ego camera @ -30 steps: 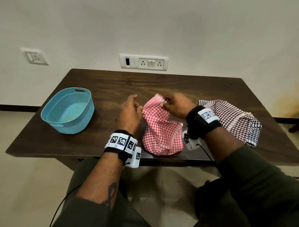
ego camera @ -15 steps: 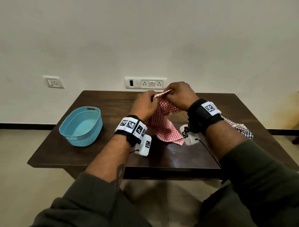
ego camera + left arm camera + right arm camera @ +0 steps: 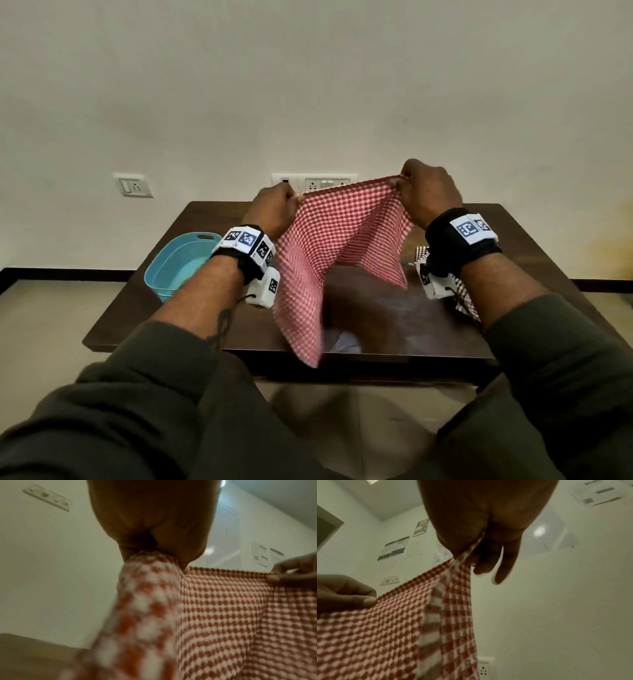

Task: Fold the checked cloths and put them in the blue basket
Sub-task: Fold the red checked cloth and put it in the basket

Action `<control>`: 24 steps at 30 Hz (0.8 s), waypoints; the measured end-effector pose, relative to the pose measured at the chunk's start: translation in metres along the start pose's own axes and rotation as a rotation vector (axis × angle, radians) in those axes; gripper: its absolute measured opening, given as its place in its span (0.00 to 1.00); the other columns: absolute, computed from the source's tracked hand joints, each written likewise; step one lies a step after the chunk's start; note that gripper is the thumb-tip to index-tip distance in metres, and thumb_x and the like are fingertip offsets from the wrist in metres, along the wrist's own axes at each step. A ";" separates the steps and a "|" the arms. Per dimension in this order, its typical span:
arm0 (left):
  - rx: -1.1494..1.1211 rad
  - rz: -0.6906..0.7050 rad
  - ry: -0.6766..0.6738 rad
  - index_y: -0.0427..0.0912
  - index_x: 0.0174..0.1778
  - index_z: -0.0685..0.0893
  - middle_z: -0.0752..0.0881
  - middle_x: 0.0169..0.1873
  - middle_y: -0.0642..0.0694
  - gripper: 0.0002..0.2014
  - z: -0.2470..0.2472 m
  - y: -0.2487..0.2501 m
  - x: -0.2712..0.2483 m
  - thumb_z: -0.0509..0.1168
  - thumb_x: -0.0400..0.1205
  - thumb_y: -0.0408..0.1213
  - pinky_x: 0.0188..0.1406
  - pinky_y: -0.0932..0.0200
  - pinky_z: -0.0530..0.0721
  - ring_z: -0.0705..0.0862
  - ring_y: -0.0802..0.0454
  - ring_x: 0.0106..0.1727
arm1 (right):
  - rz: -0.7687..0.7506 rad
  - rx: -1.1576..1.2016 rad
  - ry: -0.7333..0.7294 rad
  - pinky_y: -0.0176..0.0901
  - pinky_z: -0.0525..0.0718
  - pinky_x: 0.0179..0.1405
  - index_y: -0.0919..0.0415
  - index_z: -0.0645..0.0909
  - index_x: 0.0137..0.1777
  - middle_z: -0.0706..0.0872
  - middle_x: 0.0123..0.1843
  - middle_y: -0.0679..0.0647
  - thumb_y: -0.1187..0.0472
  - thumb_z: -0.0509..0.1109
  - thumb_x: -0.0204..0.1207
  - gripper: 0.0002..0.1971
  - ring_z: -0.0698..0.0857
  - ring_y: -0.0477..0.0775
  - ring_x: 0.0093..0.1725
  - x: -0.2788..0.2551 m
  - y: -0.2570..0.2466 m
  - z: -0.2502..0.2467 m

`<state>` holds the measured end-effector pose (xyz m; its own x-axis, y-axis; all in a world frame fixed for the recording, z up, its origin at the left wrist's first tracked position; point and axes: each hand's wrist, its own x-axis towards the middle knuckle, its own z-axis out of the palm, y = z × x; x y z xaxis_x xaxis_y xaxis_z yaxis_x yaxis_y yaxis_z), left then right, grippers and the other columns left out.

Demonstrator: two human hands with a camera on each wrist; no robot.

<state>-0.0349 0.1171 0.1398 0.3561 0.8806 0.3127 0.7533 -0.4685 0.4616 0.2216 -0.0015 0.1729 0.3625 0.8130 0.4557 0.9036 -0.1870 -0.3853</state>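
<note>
The red checked cloth [image 3: 337, 253], bunched low between the hands 0.5 s ago, is now lifted clear of the table [image 3: 507, 274] and stretched along its top edge. The left hand [image 3: 274, 205] and right hand [image 3: 430, 192] each pinch 1 top corner, so it hangs ready for its first fold. The blue basket [image 3: 178, 263] sits at the table's left end, holding nothing visible. The dark checked cloth [image 3: 462, 298] lies behind the right wrist, unfolded. The right wrist view alone shows 2 right fingers [image 3: 501, 566] loosely extended below the pinch; the head view alone places the basket
</note>
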 end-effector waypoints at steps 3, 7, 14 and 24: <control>0.173 -0.001 0.021 0.47 0.61 0.83 0.87 0.55 0.44 0.14 -0.003 0.000 0.005 0.61 0.85 0.49 0.54 0.49 0.83 0.85 0.42 0.54 | 0.045 0.112 0.031 0.48 0.81 0.42 0.56 0.85 0.50 0.87 0.45 0.57 0.48 0.69 0.79 0.12 0.84 0.61 0.45 0.001 -0.002 -0.004; -0.011 0.264 -0.104 0.52 0.80 0.67 0.72 0.77 0.46 0.34 0.005 0.031 0.006 0.71 0.79 0.51 0.76 0.45 0.72 0.71 0.46 0.77 | -0.123 0.296 -0.151 0.44 0.83 0.56 0.56 0.90 0.52 0.91 0.50 0.53 0.55 0.75 0.76 0.08 0.88 0.52 0.52 0.007 -0.024 0.003; -0.164 0.393 -0.065 0.54 0.69 0.81 0.89 0.54 0.50 0.20 0.009 0.083 0.010 0.70 0.80 0.39 0.58 0.53 0.84 0.86 0.54 0.52 | 0.099 0.753 -0.121 0.41 0.88 0.42 0.60 0.79 0.56 0.88 0.49 0.50 0.58 0.80 0.71 0.18 0.89 0.50 0.46 -0.006 -0.031 0.018; -0.160 0.215 -0.024 0.44 0.58 0.86 0.89 0.50 0.44 0.10 -0.002 0.017 0.014 0.65 0.82 0.34 0.47 0.61 0.74 0.85 0.46 0.51 | 0.172 0.461 -0.201 0.49 0.85 0.46 0.56 0.87 0.44 0.91 0.43 0.52 0.52 0.71 0.80 0.09 0.89 0.57 0.46 -0.051 0.030 0.068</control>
<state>-0.0184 0.1218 0.1534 0.5132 0.7601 0.3987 0.5623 -0.6487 0.5128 0.2147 -0.0105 0.0835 0.4051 0.8899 0.2097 0.6245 -0.1018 -0.7743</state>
